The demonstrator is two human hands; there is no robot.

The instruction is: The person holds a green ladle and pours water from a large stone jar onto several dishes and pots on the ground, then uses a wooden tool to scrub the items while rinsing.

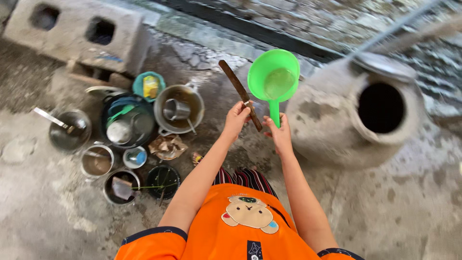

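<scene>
We grip the knife [239, 93] in our closed left hand [237, 118], its long axis running up-left from the fist. Our right hand [279, 131] is closed on the ladle [274, 77] handle, bowl upright, holding water, just right of the blade, jar [346, 115] beyond.

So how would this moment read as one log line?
left hand: holds knife | right hand: holds green ladle, water inside | beside clay jar
</scene>
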